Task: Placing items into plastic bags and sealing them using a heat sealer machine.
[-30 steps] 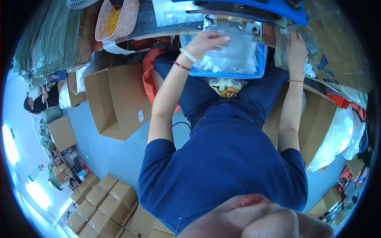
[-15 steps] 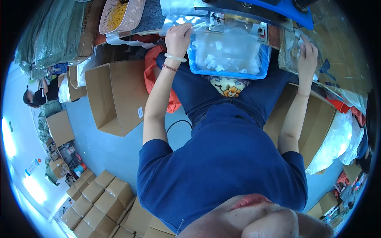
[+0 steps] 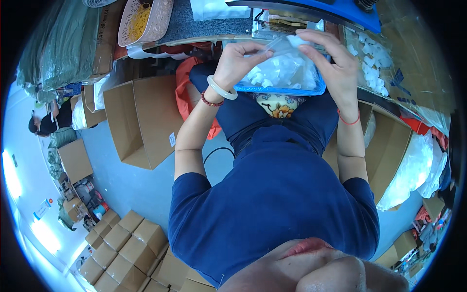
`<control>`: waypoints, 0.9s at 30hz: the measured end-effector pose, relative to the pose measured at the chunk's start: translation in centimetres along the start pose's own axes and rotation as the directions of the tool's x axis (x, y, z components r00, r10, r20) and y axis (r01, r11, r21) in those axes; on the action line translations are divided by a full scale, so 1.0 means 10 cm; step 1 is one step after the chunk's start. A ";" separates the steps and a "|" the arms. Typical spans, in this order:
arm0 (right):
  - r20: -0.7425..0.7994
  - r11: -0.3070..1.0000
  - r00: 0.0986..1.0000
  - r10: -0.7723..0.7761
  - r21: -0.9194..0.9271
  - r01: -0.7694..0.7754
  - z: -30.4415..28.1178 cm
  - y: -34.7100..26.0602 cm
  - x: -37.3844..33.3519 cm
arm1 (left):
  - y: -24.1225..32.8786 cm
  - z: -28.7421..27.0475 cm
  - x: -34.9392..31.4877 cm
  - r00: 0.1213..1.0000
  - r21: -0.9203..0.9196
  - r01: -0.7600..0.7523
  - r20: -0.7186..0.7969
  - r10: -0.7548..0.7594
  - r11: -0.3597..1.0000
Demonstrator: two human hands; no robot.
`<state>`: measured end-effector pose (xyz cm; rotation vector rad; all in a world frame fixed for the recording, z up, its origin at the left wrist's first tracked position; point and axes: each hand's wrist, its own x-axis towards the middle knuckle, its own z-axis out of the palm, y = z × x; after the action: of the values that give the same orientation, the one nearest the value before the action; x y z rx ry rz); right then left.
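Observation:
Both hands meet over a blue tray point(image 3: 277, 90) that rests on my lap and holds several small white plastic parts point(image 3: 284, 73). My left hand point(image 3: 237, 58) and my right hand point(image 3: 327, 53) pinch the two ends of a small clear plastic bag point(image 3: 278, 45) just above the tray. A pale bangle and a bead bracelet circle my left wrist; a red string circles the right. Above the tray stands a blue-topped machine point(image 3: 311, 12) on the workbench.
An open cardboard box point(image 3: 138, 121) stands on the floor to my left, another point(image 3: 384, 141) to my right with clear bags beside it. A tray of yellow rubber bands point(image 3: 141, 19) sits on the bench. Small cartons point(image 3: 126, 243) are stacked lower left. A person point(image 3: 46, 121) sits far left.
My hands came down from the machine and from the right side and met above the tray. They now hold a clear bag between them.

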<state>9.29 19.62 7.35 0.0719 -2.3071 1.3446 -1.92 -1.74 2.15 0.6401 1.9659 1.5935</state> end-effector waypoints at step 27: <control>-0.307 0.646 0.934 0.184 -0.678 -0.350 -0.53 1.62 -0.42 | -0.46 -0.40 0.86 0.945 0.376 0.104 -0.326 0.026 0.921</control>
<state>10.56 31.68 -5.33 -0.6701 -2.5472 0.4045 -11.22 0.07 -2.56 0.4996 2.5631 1.3574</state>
